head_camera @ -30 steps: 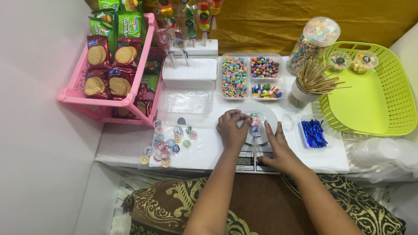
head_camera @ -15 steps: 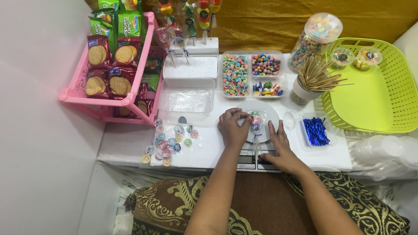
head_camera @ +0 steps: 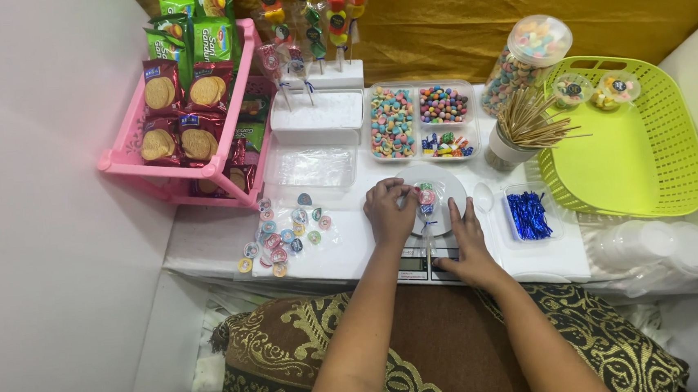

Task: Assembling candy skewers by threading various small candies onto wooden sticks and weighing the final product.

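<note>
The left hand [head_camera: 389,212] lay at the left edge of a small white plate [head_camera: 445,183] that sat on a kitchen scale [head_camera: 419,266] at the front of the tabletop [head_camera: 353,249]. Its fingers were curled together around a little wrapped candy stick [head_camera: 425,201] on the plate, though how firmly they pinched it could not be told. The right hand [head_camera: 468,241] rested flat beside the plate's right rim, fingers apart and extended, holding nothing and partly covering the scale.

Compared with half a second and a second before, hardly anything had shifted: both hands sat in the same places over the plate, and only the camera had tipped a little. The candy stick had stayed on the plate, between the two hands, so the handling there seemed unfinished.

Left of the hands, a scatter of round stickers [head_camera: 282,237] lay on a clear sheet. Behind the plate stood a divided box of coloured sweets [head_camera: 421,120] and a white block [head_camera: 319,112] with finished candy skewers stuck upright in it. A cup of wooden sticks [head_camera: 516,131] and a tub of blue twist ties [head_camera: 528,212] stood to the right, near a lime green basket [head_camera: 649,159]. A pink rack [head_camera: 192,170] of biscuit packets filled the far left.
</note>
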